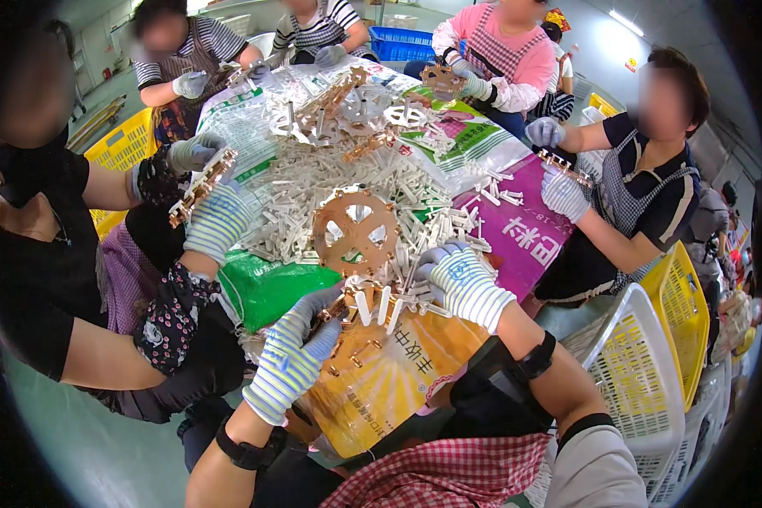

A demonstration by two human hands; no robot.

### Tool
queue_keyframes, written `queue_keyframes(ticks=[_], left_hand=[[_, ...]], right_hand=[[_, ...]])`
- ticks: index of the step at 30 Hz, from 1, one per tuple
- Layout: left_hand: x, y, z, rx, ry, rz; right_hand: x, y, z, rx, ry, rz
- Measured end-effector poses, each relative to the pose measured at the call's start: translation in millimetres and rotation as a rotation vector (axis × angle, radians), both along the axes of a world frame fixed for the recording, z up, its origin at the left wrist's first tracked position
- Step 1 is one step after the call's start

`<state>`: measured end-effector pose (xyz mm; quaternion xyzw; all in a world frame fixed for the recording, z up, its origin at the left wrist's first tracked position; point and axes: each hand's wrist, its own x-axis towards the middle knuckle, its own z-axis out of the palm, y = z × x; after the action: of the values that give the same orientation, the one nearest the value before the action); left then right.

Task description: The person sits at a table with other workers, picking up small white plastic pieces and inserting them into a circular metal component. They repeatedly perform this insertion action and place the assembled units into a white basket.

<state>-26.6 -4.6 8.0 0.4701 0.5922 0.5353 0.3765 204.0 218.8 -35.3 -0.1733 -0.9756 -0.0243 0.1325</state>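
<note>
My left hand (289,360), in a white and blue striped glove, is closed on the near left edge of a copper-coloured metal rack (339,306). Several white sticks (384,305) stand out from the rack's near side. Just behind it, a copper-coloured spoked disc (356,230) with knobs around its rim leans upright against the pile. My right hand (466,284), gloved the same way, is at the near right edge of the heap of small white sticks (300,212). Its fingers curl down among them, and what they pinch is hidden.
Orange (381,381), green (271,288) and purple (516,229) printed sacks cover the table. More metal discs (330,110) lie on the heap's far side. Several gloved co-workers sit around, some holding copper-coloured racks (201,188). White (631,372) and yellow (679,313) crates stand at right.
</note>
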Motion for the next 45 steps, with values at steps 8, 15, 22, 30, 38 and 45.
queue_keyframes(ticks=[8, 15, 22, 30, 38, 45], left_hand=[[1, -1, -2, 0.008, 0.053, -0.024], [3, -2, 6, 0.001, -0.03, -0.003], [5, 3, -5, 0.0, -0.093, 0.01], [5, 2, -8, 0.024, -0.059, 0.033], [7, 2, -5, 0.004, -0.065, 0.027], [8, -1, -8, 0.036, -0.046, 0.03]], right_hand=[[3, 8, -2, 0.001, -0.187, -0.111], [7, 9, 3, -0.221, 0.133, -0.118], [-2, -5, 1, -0.26, 0.163, -0.06], [-5, -6, -14, -0.077, 0.113, -0.081], [-10, -9, -15, -0.042, 0.03, -0.143], [-21, -41, 31, -0.443, 0.553, 0.045]])
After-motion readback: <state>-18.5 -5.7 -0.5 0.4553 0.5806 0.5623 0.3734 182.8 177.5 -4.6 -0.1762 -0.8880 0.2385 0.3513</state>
